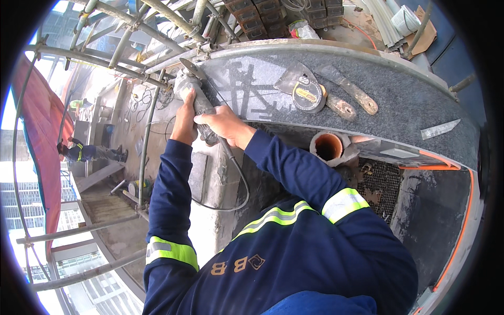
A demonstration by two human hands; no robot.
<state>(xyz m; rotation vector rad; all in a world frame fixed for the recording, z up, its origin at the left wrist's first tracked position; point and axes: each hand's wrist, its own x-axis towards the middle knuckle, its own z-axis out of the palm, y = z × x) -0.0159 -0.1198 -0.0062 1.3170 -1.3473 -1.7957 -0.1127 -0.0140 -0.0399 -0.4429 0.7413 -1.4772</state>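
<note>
Both hands hold a grey angle grinder (203, 105) at the left end of a dark stone slab (252, 58). My left hand (185, 116) is wrapped round the grinder near its head, thumb on top. Further back, my right hand (227, 125) grips the body close to the cable. The cutting disc (192, 69) stands out at the slab's edge; whether it touches the stone I cannot tell. On the slab lie a tape measure (308, 97), a wide scraper (292, 75) partly under it, a putty knife (358, 95), a second worn handle (341, 107) and a small metal strip (440, 129).
The power cable (247, 184) loops below my right forearm. An orange-brown pipe (328, 147) opens below the slab's near edge. Scaffold tubes (126, 44) cross at the left. Another person (92, 152) is further off, at left. A white bucket (406, 21) stands at the far right.
</note>
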